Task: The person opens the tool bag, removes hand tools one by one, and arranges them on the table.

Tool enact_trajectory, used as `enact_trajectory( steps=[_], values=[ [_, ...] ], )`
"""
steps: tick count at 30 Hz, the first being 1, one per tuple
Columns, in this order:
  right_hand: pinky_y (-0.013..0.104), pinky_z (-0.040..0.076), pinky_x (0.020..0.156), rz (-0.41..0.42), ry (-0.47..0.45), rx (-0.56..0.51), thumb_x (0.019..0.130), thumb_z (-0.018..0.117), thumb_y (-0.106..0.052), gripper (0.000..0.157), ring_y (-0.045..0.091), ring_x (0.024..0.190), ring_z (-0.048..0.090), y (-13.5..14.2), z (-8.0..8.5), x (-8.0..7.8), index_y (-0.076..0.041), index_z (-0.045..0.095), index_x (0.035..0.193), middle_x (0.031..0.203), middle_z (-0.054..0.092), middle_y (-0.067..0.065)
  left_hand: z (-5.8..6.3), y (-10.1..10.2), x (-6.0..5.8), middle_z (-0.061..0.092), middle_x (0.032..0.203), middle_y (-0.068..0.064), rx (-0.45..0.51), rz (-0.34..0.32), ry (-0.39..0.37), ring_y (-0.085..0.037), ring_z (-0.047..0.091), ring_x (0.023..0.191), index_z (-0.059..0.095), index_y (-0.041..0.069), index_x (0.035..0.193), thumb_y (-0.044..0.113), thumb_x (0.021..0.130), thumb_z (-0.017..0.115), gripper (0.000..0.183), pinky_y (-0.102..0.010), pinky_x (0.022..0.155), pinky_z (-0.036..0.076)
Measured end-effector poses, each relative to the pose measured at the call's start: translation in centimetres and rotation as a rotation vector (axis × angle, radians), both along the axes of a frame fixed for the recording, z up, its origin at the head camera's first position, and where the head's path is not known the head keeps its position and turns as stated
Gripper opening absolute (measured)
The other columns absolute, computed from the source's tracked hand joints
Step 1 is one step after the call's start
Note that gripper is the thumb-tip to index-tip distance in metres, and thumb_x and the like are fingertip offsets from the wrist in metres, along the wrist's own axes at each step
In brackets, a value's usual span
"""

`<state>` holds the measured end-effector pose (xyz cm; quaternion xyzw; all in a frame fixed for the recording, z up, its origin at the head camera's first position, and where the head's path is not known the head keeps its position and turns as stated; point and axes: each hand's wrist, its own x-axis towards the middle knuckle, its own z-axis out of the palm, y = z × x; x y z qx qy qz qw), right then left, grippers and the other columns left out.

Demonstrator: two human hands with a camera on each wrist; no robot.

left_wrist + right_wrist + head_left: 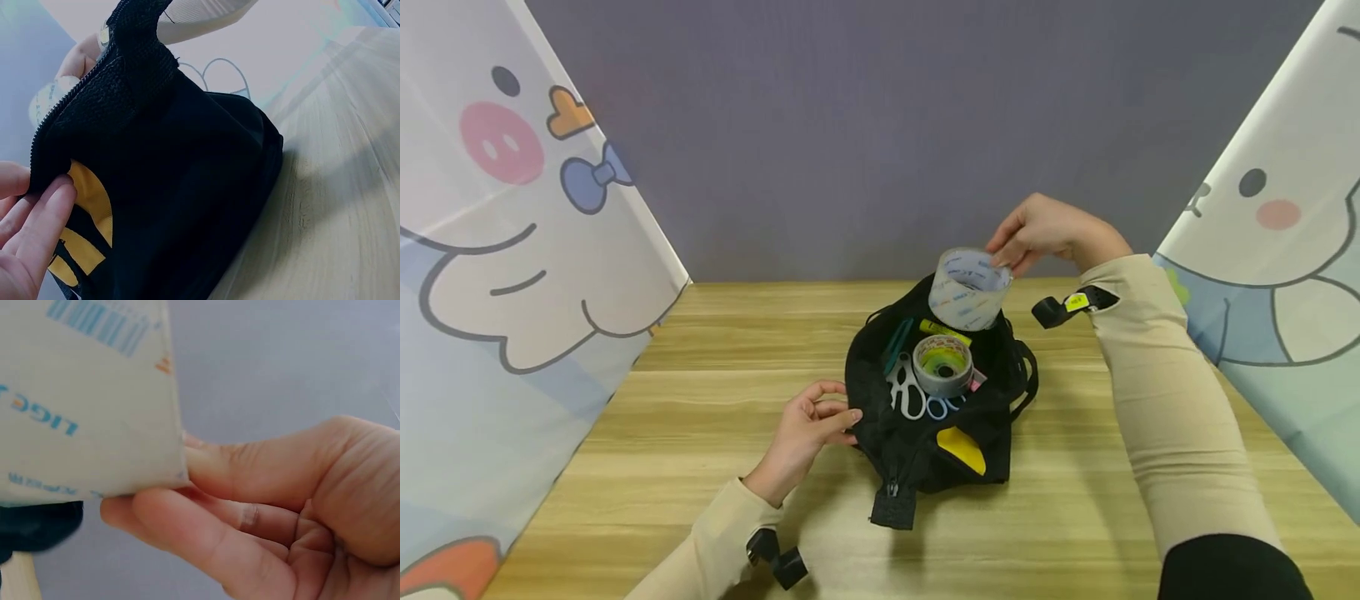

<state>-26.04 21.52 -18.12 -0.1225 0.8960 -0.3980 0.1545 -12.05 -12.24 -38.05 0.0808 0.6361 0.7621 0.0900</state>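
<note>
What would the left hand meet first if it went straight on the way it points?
The bag: the left hand grips its edge, so going on would probably press into that side; how far it would give is unclear.

The bag (917, 454) is black, the whitish tape (961, 306) printed in blue.

White scissors (903, 387) in the bag (871, 417) have hidden blades. The left wrist view crops the left hand (37, 237) at eight o'clock; the right one, the tape roll (106, 394) at ten, its smallest print blurred.
</note>
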Motion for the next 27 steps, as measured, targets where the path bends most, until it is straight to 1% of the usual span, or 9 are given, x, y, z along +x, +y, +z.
enact_trajectory(
  steps=[4,9,12,16,18,20,23,25,27],
  values=[
    [0.034,0.062,0.069,-0.038,0.007,-0.009,0.091,0.069,0.003,0.035,0.019,0.072,0.071,1.2,0.2,-0.1,0.017,0.060,0.122,0.090,0.071,0.007,-0.2,0.0,0.1,0.071,0.083,-0.003,0.007,0.000,0.012,-0.013,0.068,0.066,0.053,-0.004,0.115,-0.009,0.087,0.067,0.031,-0.036,0.066,0.062],
    [0.034,0.062,0.069,-0.103,0.023,-0.007,0.092,0.069,0.000,0.037,0.018,0.073,0.070,3.0,0.7,-0.3,0.016,0.059,0.124,0.091,0.069,0.004,-0.3,0.1,-0.1,0.071,0.083,-0.002,0.015,-0.001,0.019,-0.014,0.068,0.067,0.054,-0.002,0.115,-0.009,0.088,0.067,0.031,-0.034,0.065,0.062],
    [0.033,0.062,0.070,-0.139,0.010,-0.029,0.093,0.068,-0.002,0.036,0.017,0.073,0.069,4.1,0.9,-0.6,0.015,0.060,0.124,0.090,0.068,0.003,-0.3,0.1,-0.1,0.071,0.083,-0.003,0.016,-0.006,0.025,-0.014,0.068,0.067,0.054,-0.003,0.115,-0.010,0.088,0.066,0.030,-0.034,0.065,0.062],
    [0.032,0.062,0.069,-0.197,-0.006,-0.082,0.093,0.068,-0.001,0.027,0.016,0.073,0.069,5.6,0.8,-0.8,0.011,0.066,0.118,0.086,0.069,0.001,-0.1,0.1,-0.1,0.071,0.084,-0.003,0.014,-0.018,0.030,-0.013,0.068,0.067,0.053,-0.005,0.114,-0.010,0.088,0.066,0.030,-0.036,0.066,0.062],
    [0.034,0.062,0.071,-0.226,-0.014,-0.093,0.093,0.068,-0.002,0.019,0.016,0.073,0.069,6.4,0.7,-1.2,0.005,0.071,0.110,0.086,0.069,0.000,0.0,0.0,-0.1,0.071,0.084,-0.003,0.014,-0.022,0.032,-0.013,0.068,0.068,0.053,-0.006,0.114,-0.011,0.088,0.066,0.030,-0.037,0.067,0.062],
    [0.034,0.062,0.071,-0.247,-0.010,-0.106,0.093,0.068,-0.003,0.017,0.015,0.072,0.069,6.9,0.6,-1.2,0.003,0.072,0.108,0.084,0.069,0.000,0.0,0.0,-0.1,0.071,0.084,-0.003,0.016,-0.025,0.034,-0.013,0.068,0.068,0.053,-0.005,0.114,-0.011,0.088,0.066,0.030,-0.037,0.067,0.062],
    [0.033,0.062,0.071,-0.285,-0.014,-0.148,0.093,0.069,-0.002,0.008,0.016,0.070,0.069,7.6,0.3,-1.3,-0.004,0.076,0.096,0.081,0.070,0.002,-0.1,0.1,-0.1,0.071,0.084,-0.002,0.014,-0.024,0.028,-0.013,0.068,0.068,0.053,-0.003,0.114,-0.010,0.088,0.066,0.030,-0.036,0.067,0.062],
    [0.031,0.061,0.069,-0.310,-0.019,-0.183,0.093,0.068,-0.001,0.009,0.015,0.069,0.069,8.0,0.0,-1.0,-0.005,0.076,0.092,0.079,0.070,0.002,-0.2,0.1,0.0,0.071,0.084,-0.002,0.011,-0.025,0.018,-0.013,0.068,0.068,0.053,-0.002,0.114,-0.009,0.088,0.067,0.030,-0.037,0.067,0.062],
    [0.031,0.061,0.069,-0.336,-0.032,-0.221,0.093,0.066,0.001,0.016,0.015,0.068,0.070,8.5,-0.3,-0.9,-0.009,0.076,0.086,0.077,0.070,0.002,-0.3,0.2,0.1,0.071,0.084,-0.001,0.004,-0.025,0.006,-0.013,0.068,0.068,0.053,0.000,0.114,-0.008,0.088,0.067,0.030,-0.037,0.068,0.062]
  ],
)
